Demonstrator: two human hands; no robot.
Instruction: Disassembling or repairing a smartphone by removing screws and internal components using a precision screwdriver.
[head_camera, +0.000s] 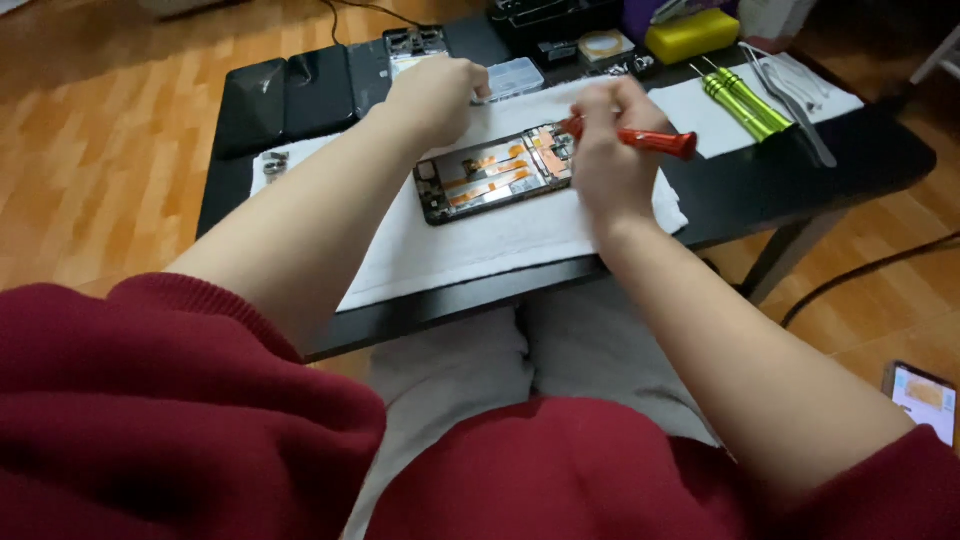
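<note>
Opened phone lay back-off on a white cloth near the middle of a low black table, its insides showing orange strips and dark metal framing. The table stood on a wood-plank floor, warm brown and glossy, with dark cables trailing across it at 12 and 3 o'clock.

Right hand was closed around a red screwdriver, handle pointing toward 3 o'clock, tip down at the phone's right end. Left hand hovered at 11 o'clock from the phone, fingers curled at a small clear plastic box; whether it gripped anything could not be told, the fingertips being turned away.

At 2 o'clock, on a second white sheet, lay two green-handled screwdrivers and thin metal tweezers, slim and shiny. A yellow block sat behind them. At 10 o'clock two flat black glossy panels lay side by side. A few small dark parts rested at the cloth's left edge, too small to identify.

Dark red sleeves, soft and bunched, filled the lower frame above grey trousers. Another phone with a lit screen lay on the floor at 4 o'clock, cut off by the frame edge. Items along the table's far edge were dark, crowded, hard to make out.
</note>
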